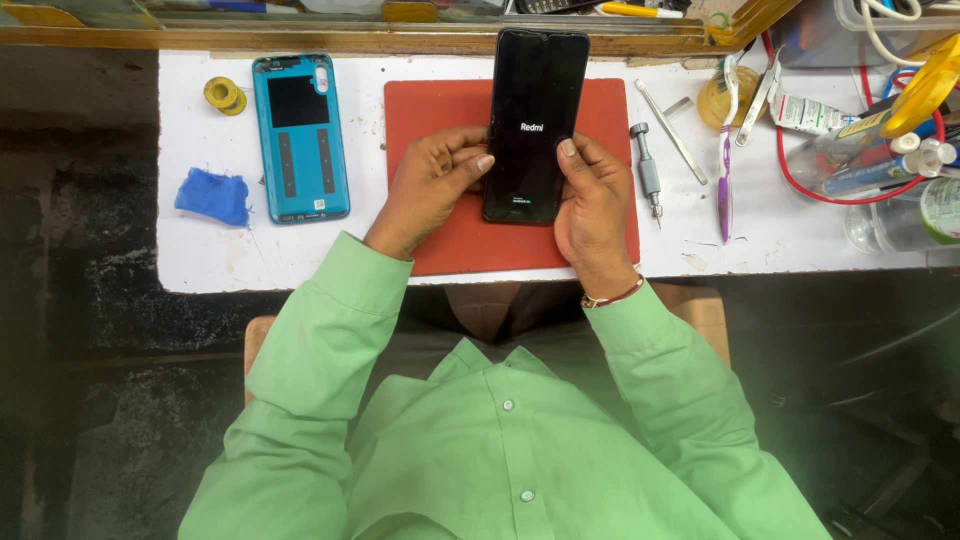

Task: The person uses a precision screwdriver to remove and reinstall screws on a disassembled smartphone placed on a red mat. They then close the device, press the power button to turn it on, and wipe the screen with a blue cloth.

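Both hands hold 1 black smartphone [533, 125] upright over the red work mat [430, 110], screen facing up w/ a small white logo lit on it (rest of the screen is dark). Left hand [430, 185] curls round the phone's left edge, thumb pressed against the side approx. mid-height, fingers tucked behind. Right hand [592, 205] cups the right edge and lower corner, thumb tip resting on the screen's right margin; a thin bracelet [612, 295] sits at that wrist. The mat lies on a white tabletop [200, 255]. Left of the mat, well apart from the hands, lies a blue phone back cover [300, 135], inner side up, w/ a yellow roll of tape [224, 95] just beside its top corner and a blue cloth [212, 196] nearer the table's front edge. Right of the mat: a metal screwdriver [647, 170], tweezers [672, 130], and a purple-handled tool [724, 190], then a clutter of bottles, tubes and red wire at the far right edge. Green shirt sleeves fill the lower part of the view.
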The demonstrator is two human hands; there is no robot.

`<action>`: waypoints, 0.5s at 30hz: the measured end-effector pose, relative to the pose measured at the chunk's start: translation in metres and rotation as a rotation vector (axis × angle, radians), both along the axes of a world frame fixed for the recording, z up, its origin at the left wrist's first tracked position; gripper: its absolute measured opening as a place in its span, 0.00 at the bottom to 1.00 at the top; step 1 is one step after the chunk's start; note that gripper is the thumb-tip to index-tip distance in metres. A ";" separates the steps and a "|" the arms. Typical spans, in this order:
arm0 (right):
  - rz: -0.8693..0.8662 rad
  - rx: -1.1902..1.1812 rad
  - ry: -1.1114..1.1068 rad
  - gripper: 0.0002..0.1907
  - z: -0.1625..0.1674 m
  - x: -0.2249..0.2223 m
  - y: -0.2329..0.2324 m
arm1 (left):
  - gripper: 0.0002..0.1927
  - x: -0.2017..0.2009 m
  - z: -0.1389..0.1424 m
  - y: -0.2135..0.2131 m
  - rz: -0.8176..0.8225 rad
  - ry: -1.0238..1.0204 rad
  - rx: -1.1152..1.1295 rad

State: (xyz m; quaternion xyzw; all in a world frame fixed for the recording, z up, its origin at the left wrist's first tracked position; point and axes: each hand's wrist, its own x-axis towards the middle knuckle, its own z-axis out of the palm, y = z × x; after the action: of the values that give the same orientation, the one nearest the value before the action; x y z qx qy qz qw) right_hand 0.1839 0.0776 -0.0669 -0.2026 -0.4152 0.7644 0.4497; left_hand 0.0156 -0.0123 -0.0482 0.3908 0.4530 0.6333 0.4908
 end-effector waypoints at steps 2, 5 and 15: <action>0.000 0.004 -0.003 0.13 0.001 0.000 0.000 | 0.18 0.000 0.002 0.000 -0.008 -0.002 0.005; 0.008 -0.001 -0.012 0.13 0.003 -0.001 -0.001 | 0.18 0.001 0.005 0.000 -0.009 0.001 0.011; 0.434 0.276 -0.543 0.16 0.039 0.012 0.055 | 0.12 0.001 0.003 0.001 0.578 0.177 0.193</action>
State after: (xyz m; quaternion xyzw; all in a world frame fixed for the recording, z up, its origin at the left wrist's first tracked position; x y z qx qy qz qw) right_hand 0.1961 0.1322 -0.0279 -0.2428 -0.6518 0.6971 0.1736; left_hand 0.0162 -0.0117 -0.0448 0.3443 0.5241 0.7502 0.2097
